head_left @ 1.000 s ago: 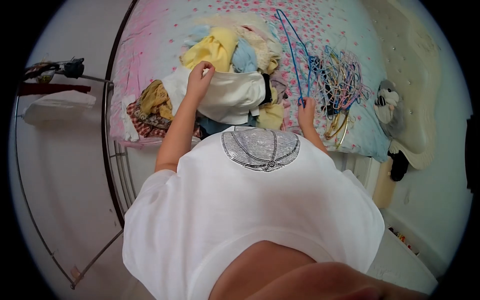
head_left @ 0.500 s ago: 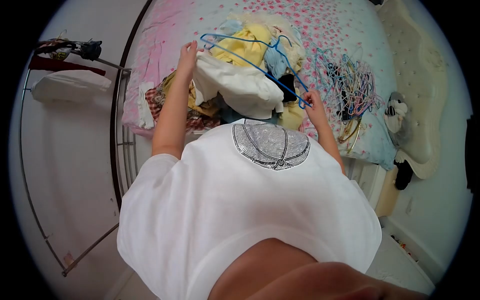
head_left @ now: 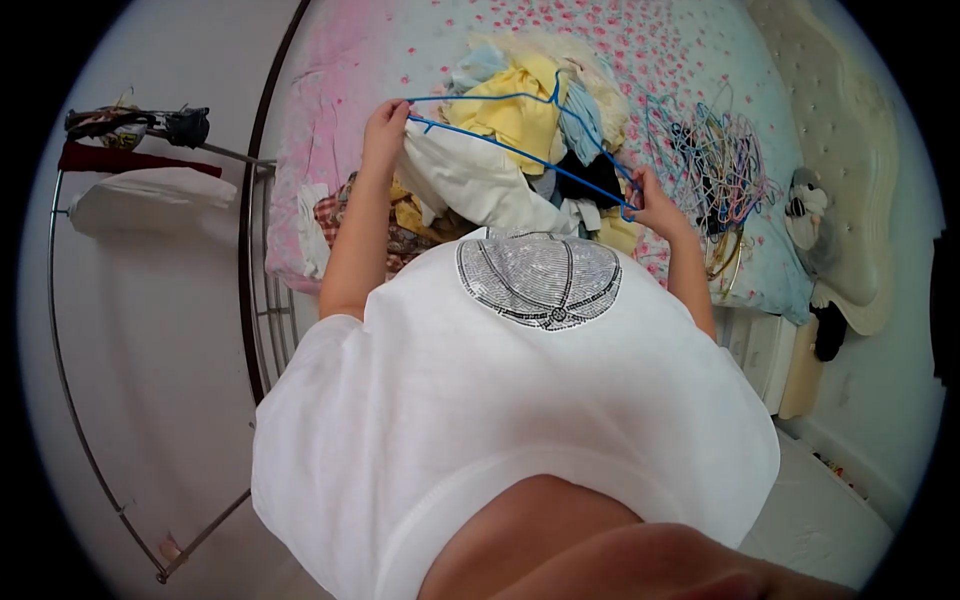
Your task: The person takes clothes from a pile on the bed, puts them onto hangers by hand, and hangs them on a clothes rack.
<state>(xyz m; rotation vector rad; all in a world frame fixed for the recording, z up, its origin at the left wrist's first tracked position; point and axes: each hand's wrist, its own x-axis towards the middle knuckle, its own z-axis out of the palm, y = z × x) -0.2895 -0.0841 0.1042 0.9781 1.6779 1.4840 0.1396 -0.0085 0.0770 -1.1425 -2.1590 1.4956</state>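
A blue clothes hanger is stretched between my two hands, above a heap of clothes. My left hand is closed at the hanger's left end, with the upper edge of a white garment right at its fingers. Whether those fingers also pinch the cloth, I cannot tell. My right hand grips the hanger's right end. The white garment hangs below the hanger's lower bar, its bottom partly hidden by my shirt. A yellow garment and a black one lie beyond and beside it.
The clothes lie on a flowered bed. A tangle of hangers sits at right, near the padded headboard. On the left stands a metal clothes rack bearing a white garment and a dark red one.
My left hand has closed at the hanger's left end, where its fingers were raised before. The hanger has turned with its hook pointing farther away. The view has shifted slightly.
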